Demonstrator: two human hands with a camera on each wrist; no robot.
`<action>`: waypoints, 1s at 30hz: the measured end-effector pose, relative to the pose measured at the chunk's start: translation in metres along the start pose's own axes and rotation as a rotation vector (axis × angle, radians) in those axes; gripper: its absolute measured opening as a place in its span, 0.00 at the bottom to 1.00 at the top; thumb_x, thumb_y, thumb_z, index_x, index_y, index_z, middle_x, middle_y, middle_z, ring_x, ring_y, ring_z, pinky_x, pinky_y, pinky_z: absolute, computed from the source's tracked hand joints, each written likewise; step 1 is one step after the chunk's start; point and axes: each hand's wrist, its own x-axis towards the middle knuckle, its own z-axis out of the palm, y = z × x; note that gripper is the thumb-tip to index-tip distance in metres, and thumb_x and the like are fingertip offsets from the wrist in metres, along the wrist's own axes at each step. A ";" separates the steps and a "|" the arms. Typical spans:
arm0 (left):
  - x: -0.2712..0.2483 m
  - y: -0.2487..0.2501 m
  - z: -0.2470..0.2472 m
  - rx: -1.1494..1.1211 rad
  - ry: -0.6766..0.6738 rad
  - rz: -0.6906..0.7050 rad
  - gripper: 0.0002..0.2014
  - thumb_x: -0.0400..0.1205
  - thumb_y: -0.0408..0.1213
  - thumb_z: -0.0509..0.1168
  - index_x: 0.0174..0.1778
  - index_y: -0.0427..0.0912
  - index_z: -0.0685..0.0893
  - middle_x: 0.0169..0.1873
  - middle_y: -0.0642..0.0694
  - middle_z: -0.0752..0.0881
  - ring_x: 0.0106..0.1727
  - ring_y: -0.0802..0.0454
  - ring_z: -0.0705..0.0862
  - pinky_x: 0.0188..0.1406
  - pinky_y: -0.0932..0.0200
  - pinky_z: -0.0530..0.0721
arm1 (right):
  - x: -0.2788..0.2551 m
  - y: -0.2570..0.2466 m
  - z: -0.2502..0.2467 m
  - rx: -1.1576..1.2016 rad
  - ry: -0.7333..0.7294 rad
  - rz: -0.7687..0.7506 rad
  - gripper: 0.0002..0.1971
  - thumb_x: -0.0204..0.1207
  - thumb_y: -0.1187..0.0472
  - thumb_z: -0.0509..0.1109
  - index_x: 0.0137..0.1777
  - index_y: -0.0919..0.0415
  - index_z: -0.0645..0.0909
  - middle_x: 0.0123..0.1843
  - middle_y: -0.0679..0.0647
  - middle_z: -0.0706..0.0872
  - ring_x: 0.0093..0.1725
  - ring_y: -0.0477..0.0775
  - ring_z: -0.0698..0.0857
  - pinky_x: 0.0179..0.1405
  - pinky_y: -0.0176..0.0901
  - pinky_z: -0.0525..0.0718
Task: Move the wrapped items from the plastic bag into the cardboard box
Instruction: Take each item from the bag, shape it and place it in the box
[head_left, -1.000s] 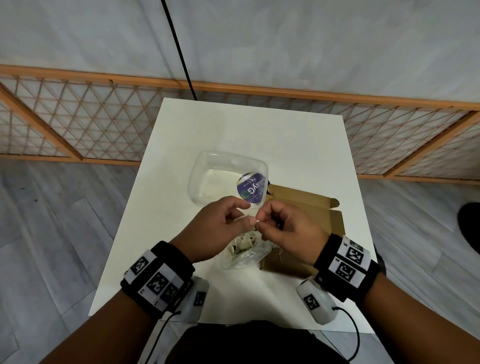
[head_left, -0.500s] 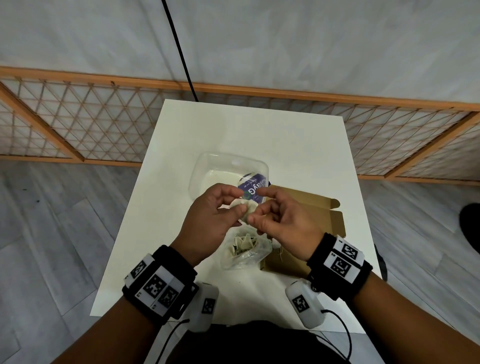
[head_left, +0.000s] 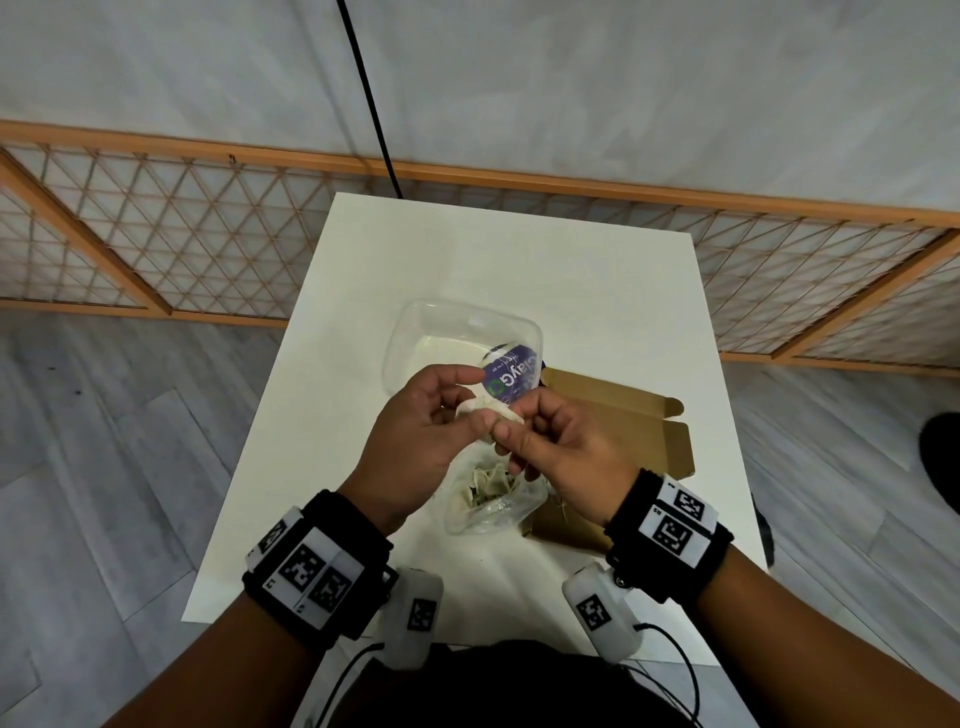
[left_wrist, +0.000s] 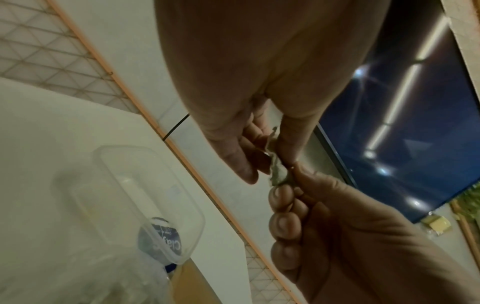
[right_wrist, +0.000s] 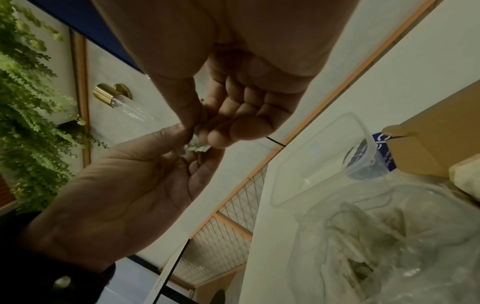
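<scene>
Two hands meet above the table, and between them sits one small pale wrapped item (head_left: 491, 413). The left hand (head_left: 421, 441) pinches it from one side with thumb and fingers curled in; the right hand (head_left: 563, 447) pinches the other side, fingertips (left_wrist: 281, 195) tight against the wrapper. From the left wrist view the item (left_wrist: 276, 170) looks crumpled, squeezed between both thumbs.

Directly beneath the hands, the plastic bag (head_left: 493, 506) lies on the white table (head_left: 597, 291), clear and crinkled, with more pale wrapped pieces visible inside. Just beside it, to the person's right, the cardboard box (head_left: 639, 431) stands open, flaps raised; what lies inside I cannot tell. Beyond the hands, a clear plastic container (head_left: 447, 332) rests on the table, and a round dark-blue label (head_left: 511, 376) shows at its near corner, touching the box's edge. Behind the table runs a wooden lattice fence (head_left: 208, 234), with a thin black cable (head_left: 363, 83) hanging down to it.
</scene>
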 end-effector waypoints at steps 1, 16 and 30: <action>0.001 0.001 0.000 -0.062 0.012 -0.024 0.18 0.80 0.28 0.77 0.62 0.50 0.88 0.45 0.52 0.86 0.47 0.55 0.87 0.57 0.52 0.88 | 0.001 0.001 0.000 0.005 -0.006 0.007 0.09 0.82 0.68 0.73 0.54 0.75 0.79 0.38 0.60 0.87 0.31 0.51 0.83 0.28 0.35 0.81; 0.000 0.000 -0.008 -0.264 0.102 -0.156 0.05 0.88 0.37 0.69 0.50 0.41 0.89 0.49 0.30 0.88 0.51 0.39 0.84 0.64 0.39 0.87 | 0.023 0.017 -0.009 -0.130 0.025 0.095 0.08 0.81 0.67 0.75 0.58 0.62 0.82 0.49 0.67 0.90 0.32 0.51 0.85 0.29 0.40 0.81; -0.022 -0.020 -0.041 0.100 0.133 -0.117 0.04 0.86 0.36 0.71 0.50 0.46 0.91 0.47 0.42 0.94 0.54 0.35 0.91 0.63 0.31 0.88 | 0.039 0.087 -0.007 -1.252 -0.229 -0.113 0.19 0.79 0.50 0.72 0.70 0.49 0.80 0.62 0.53 0.78 0.56 0.59 0.83 0.48 0.48 0.84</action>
